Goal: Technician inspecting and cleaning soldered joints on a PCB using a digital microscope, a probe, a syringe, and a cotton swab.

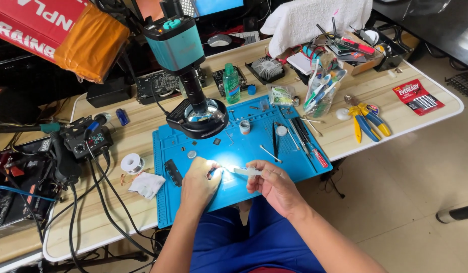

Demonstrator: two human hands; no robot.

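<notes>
My left hand (199, 183) rests on the blue work mat (294, 167), fingers curled around a small thin tool whose tip sits in the bright light under the microscope. My right hand (274, 185) grips a small white tube or syringe (246, 171) pointing left toward the left hand's fingertips. The teal microscope (179, 48) with its black ring light (201, 119) hangs just above and behind both hands. What lies under the glare between the hands is washed out.
Tweezers, screwdrivers (309, 144) and small parts lie on the mat's right side. A solder spool (132, 163), a white cloth (146, 184) and a soldering station (87, 141) with cables sit left. Yellow-blue pliers (365, 121), a battery pack (417, 97) and a green bottle (231, 83) lie further back.
</notes>
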